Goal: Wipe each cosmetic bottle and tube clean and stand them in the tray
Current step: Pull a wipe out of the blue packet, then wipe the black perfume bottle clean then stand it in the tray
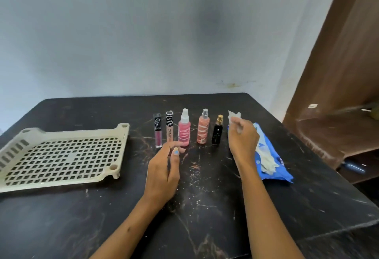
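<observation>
1. Five cosmetics stand upright in a row near the back of the tabletop (205, 187), none in the tray yet: a dark pink gloss tube (157, 133), a pale lipgloss tube (169, 128), a pink spray bottle (184, 130), an orange spray bottle (203, 128) and a small black bottle (217, 133).
2. All look light, rigid and smooth (likely slippery once damp); the slim tubes should tip easily, so grip each at mid-body, not the cap.
3. The left hand (164, 174) hovers just before the tubes, fingers loosely spread, holding nothing.
4. The right hand (243, 139) pinches a white wipe (233, 116), soft and limp, beside the black bottle.
5. A blue wipe pack (270, 162) lies at right, seemingly open.
6. The perforated beige tray (61, 156) sits well left.
</observation>
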Demonstrator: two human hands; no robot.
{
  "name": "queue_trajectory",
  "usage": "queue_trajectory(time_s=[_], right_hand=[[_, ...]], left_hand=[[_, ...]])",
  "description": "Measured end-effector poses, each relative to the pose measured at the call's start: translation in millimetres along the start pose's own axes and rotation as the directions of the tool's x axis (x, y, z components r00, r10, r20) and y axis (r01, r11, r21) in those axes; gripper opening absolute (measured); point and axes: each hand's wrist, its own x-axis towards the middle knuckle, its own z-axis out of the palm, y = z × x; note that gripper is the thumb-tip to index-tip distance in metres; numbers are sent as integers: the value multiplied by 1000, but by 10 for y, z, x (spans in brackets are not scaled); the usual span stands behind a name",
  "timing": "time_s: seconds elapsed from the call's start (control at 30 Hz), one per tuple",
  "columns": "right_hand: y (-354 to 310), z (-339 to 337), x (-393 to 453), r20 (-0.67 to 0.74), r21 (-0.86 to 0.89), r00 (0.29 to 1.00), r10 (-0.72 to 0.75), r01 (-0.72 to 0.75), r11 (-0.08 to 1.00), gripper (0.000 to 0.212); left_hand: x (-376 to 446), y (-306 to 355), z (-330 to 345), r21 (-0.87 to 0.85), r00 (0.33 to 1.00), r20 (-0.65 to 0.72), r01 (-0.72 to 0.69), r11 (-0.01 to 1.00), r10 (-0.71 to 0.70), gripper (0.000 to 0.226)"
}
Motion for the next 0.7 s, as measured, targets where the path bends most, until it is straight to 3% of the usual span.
queue_trajectory(time_s=[0.13, 0.23, 0.57, 0.7], right_hand=[[-17, 84, 108, 139, -82, 983, -123, 135, 987, 28], [0, 122, 164, 191, -147, 975, -115, 144, 979, 30], [-12, 19, 160, 125, -241, 986, -106, 134, 961, 25], [-87, -104, -114, 57, -90, 995, -85, 90, 992, 18]], left_hand=[[12, -82, -87, 45, 999, 41, -4, 999, 2, 23], [1, -160, -171, 47, 998, 69, 8, 999, -11, 25], [-39, -187, -308, 21, 982, 167, 83, 996, -85, 28], [-55, -241, -358, -30, 982, 143, 132, 991, -127, 30]])
